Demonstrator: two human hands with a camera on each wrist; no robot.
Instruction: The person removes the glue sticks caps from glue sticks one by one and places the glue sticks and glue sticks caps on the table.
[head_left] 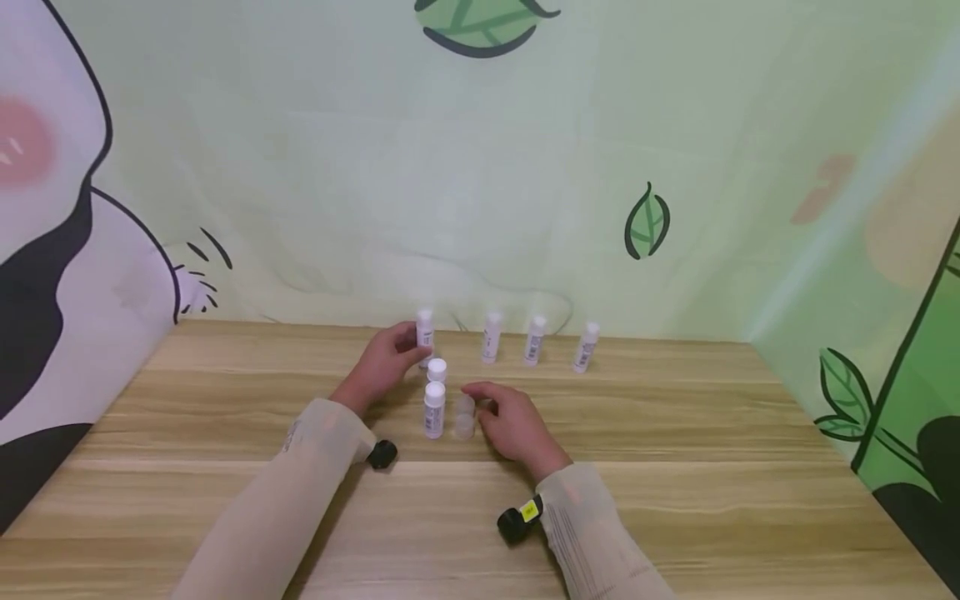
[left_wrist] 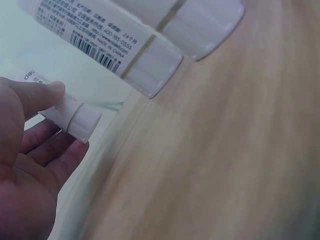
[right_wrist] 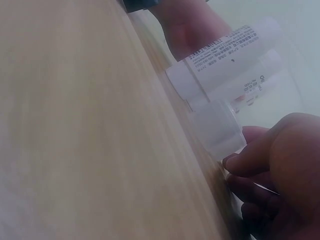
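Note:
My left hand (head_left: 390,362) grips a white glue stick (head_left: 425,329) upright near the back of the table, thumb on one side and fingers behind. Its printed label is partly covered by the thumb in the left wrist view. Two more white glue sticks stand in line in front of it: the near one (head_left: 434,412) and one (head_left: 437,369) partly hidden behind it. My right hand (head_left: 517,421) has thumb and index finger curled round the farther of two translucent plastic caps (head_left: 465,405). The nearer cap (right_wrist: 217,130) sits beside the front glue stick (right_wrist: 225,55).
To the right at the back stand three more white glue sticks, a left one (head_left: 491,337), a middle one (head_left: 535,341) and a right one (head_left: 586,347). The wood-grain table (head_left: 675,433) meets a pale green printed backdrop (head_left: 337,183) behind them.

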